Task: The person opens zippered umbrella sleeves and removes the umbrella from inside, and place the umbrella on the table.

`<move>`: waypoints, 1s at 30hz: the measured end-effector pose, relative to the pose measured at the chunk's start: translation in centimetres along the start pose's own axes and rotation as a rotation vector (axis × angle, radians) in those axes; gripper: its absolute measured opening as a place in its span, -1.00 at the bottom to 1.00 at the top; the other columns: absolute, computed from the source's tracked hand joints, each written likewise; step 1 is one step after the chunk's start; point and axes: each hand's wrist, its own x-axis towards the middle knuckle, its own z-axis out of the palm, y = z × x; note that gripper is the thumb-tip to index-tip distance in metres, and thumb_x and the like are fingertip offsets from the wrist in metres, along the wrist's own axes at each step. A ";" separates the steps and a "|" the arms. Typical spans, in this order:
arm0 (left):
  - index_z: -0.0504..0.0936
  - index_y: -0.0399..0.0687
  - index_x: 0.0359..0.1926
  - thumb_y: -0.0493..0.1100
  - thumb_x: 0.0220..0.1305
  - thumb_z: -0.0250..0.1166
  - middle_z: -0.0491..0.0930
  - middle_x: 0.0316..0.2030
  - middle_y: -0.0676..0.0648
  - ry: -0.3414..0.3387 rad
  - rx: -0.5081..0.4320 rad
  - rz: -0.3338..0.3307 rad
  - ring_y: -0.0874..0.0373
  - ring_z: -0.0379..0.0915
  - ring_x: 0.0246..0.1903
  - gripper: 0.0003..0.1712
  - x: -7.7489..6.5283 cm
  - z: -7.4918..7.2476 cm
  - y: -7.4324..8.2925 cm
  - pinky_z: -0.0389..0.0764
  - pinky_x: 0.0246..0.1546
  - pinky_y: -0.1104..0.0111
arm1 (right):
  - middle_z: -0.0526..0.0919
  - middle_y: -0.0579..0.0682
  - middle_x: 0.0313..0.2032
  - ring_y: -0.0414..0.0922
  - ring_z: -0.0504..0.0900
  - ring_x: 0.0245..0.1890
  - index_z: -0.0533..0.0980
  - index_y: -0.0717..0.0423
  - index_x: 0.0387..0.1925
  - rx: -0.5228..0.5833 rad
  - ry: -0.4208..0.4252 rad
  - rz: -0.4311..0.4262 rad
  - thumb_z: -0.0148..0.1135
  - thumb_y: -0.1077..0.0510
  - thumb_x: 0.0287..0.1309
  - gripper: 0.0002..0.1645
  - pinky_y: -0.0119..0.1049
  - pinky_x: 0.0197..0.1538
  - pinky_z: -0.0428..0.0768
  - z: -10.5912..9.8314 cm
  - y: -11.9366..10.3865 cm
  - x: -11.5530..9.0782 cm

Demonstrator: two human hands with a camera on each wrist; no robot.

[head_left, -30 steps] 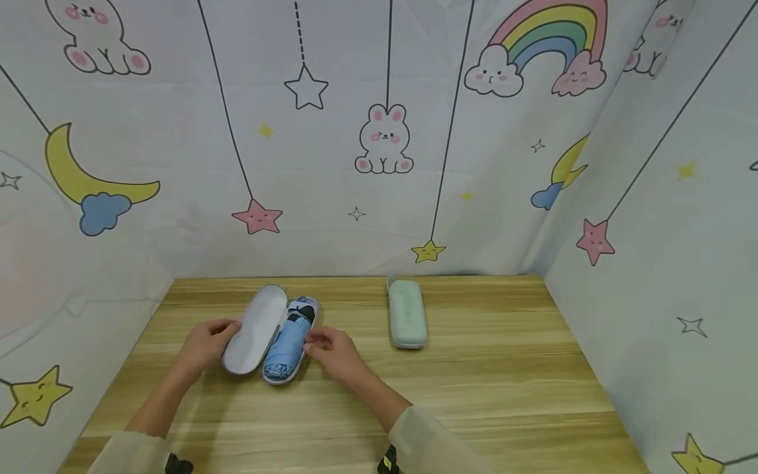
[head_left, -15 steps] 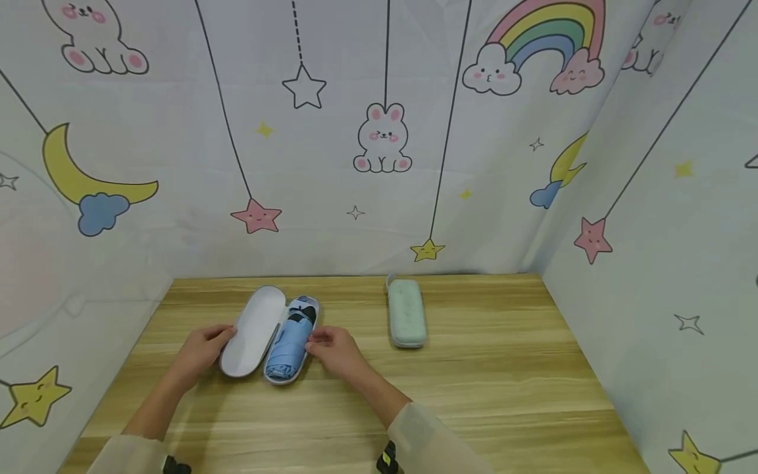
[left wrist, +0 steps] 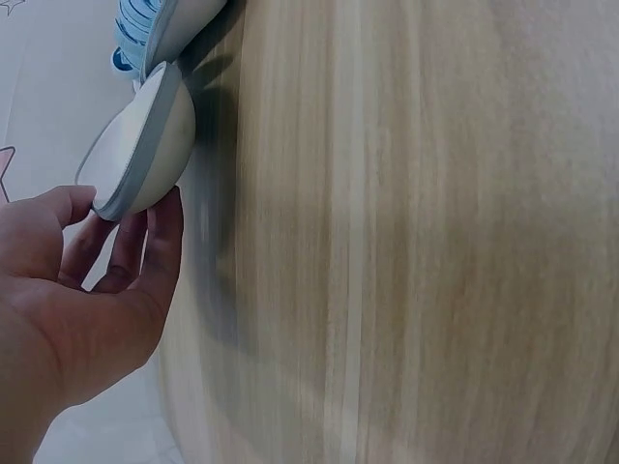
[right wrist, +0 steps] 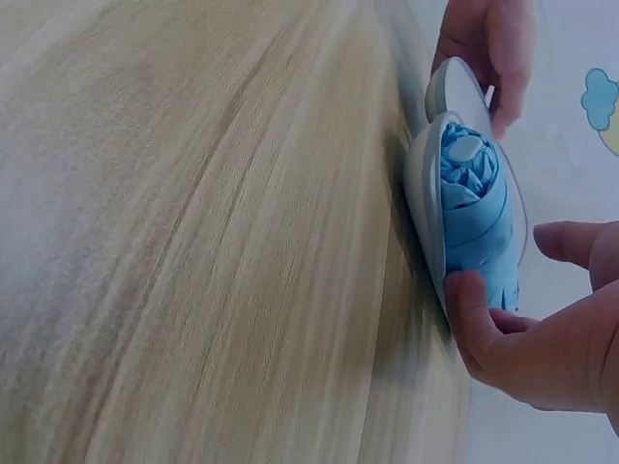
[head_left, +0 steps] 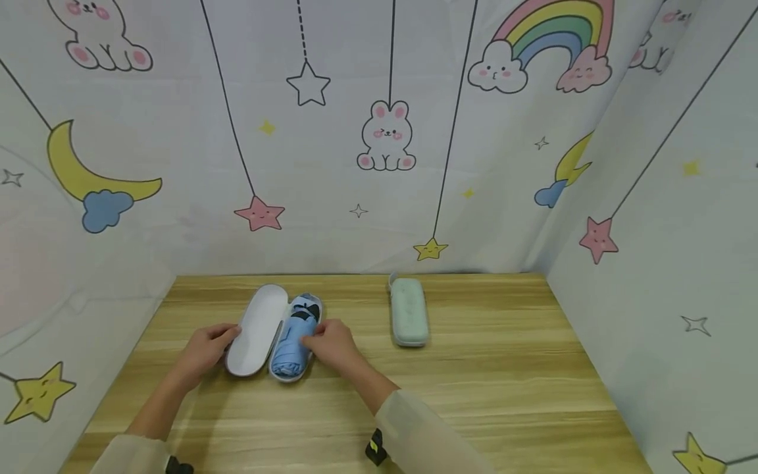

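A blue folded umbrella (head_left: pixel 292 349) with a dark patterned end lies in one half of an opened white oval hard case. Its other half, the lid (head_left: pixel 256 332), leans out to the left, pale inside with a grey rim. My left hand (head_left: pixel 203 352) pinches the lid's outer edge; in the left wrist view the thumb is on the inside and the fingers underneath. My right hand (head_left: pixel 336 345) is at the umbrella's right side. In the right wrist view a fingertip touches the umbrella (right wrist: pixel 479 217) by the case rim, while the thumb stands apart from it.
A closed mint-green oblong case (head_left: pixel 409 313) with a small loop stands to the right, near the back of the wooden table (head_left: pixel 474 382). Behind and at both sides hangs a white cloth (head_left: pixel 331 243) printed with stars, rabbits and a rainbow.
My right hand has moved slightly inward, its thumb now over the umbrella. The opened case has shifted a little to the right. My left hand stays on the lid's edge.
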 end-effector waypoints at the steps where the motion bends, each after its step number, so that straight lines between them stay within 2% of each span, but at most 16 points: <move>1: 0.39 -0.50 0.45 0.12 0.68 0.06 0.43 0.35 -0.49 0.003 0.003 -0.001 -0.02 0.50 0.08 -0.26 0.0 0.1 0.0 0.65 -0.18 0.40 | 0.63 -0.08 -0.34 -0.18 0.57 -0.34 0.65 0.22 -0.18 -0.014 0.009 -0.001 0.52 0.00 0.24 -0.64 -0.28 -0.29 0.58 0.1 -0.1 0.1; 4: 0.38 -0.50 0.45 0.13 0.68 0.06 0.42 0.35 -0.48 -0.001 0.008 0.002 -0.04 0.47 0.11 -0.25 0.2 0.3 0.1 0.63 -0.17 0.40 | 0.54 -0.10 -0.49 -0.20 0.50 -0.50 0.60 0.16 -0.37 -0.040 0.032 -0.007 0.50 0.03 0.25 -0.69 -0.33 -0.46 0.49 0.5 -0.1 0.4; 6: 0.39 -0.49 0.45 0.13 0.67 0.07 0.45 0.33 -0.46 0.000 0.005 -0.003 -0.03 0.47 0.09 -0.25 0.2 0.4 0.2 0.62 -0.18 0.40 | 0.48 -0.11 -0.59 -0.20 0.46 -0.60 0.55 0.12 -0.49 -0.056 0.041 -0.011 0.49 0.05 0.26 -0.66 -0.33 -0.55 0.44 0.8 -0.1 0.6; 10: 0.40 -0.47 0.45 0.13 0.66 0.09 0.50 0.24 -0.39 0.008 -0.013 -0.007 0.03 0.45 0.03 -0.26 0.2 0.5 0.3 0.64 -0.20 0.37 | 0.43 -0.09 -0.63 -0.19 0.42 -0.64 0.50 0.10 -0.57 -0.077 0.066 -0.013 0.48 0.05 0.27 -0.60 -0.31 -0.60 0.39 1.2 -0.2 0.8; 14: 0.42 -0.46 0.44 0.14 0.65 0.10 0.53 0.18 -0.33 0.030 -0.014 -0.016 0.06 0.44 -0.02 -0.25 0.2 0.4 0.2 0.63 -0.23 0.37 | 0.57 -0.03 -0.46 -0.16 0.50 -0.47 0.61 0.20 -0.36 -0.132 0.080 -0.016 0.47 0.01 0.27 -0.67 -0.27 -0.44 0.54 1.6 -0.6 0.7; 18: 0.44 -0.46 0.43 0.14 0.64 0.12 0.54 0.13 -0.29 0.049 -0.015 -0.031 0.08 0.43 -0.06 -0.26 0.2 0.3 -0.1 0.61 -0.25 0.38 | 0.70 0.03 -0.24 -0.15 0.58 -0.28 0.65 0.27 -0.08 -0.194 0.083 0.000 0.48 -0.04 0.28 -0.55 -0.21 -0.20 0.67 2.1 -0.8 0.8; 25: 0.40 -0.45 0.46 0.18 0.62 0.14 0.56 0.07 -0.24 0.038 -0.047 -0.062 0.14 0.45 -0.09 -0.20 0.3 0.4 -0.4 0.64 -0.24 0.38 | 0.72 0.14 -0.03 -0.05 0.64 -0.04 0.60 0.28 0.13 -0.246 0.090 0.010 0.49 -0.09 0.29 -0.40 -0.12 0.03 0.69 2.5 -1.1 0.8; 30: 0.37 -0.47 0.47 0.18 0.62 0.16 0.60 -0.03 -0.12 0.024 -0.083 -0.082 0.22 0.48 -0.16 -0.18 0.4 0.5 -0.7 0.65 -0.25 0.38 | 0.71 0.15 -0.02 -0.04 0.66 -0.05 0.59 0.31 0.13 -0.227 0.063 -0.001 0.52 -0.09 0.24 -0.35 -0.13 0.02 0.70 2.0 -1.0 0.9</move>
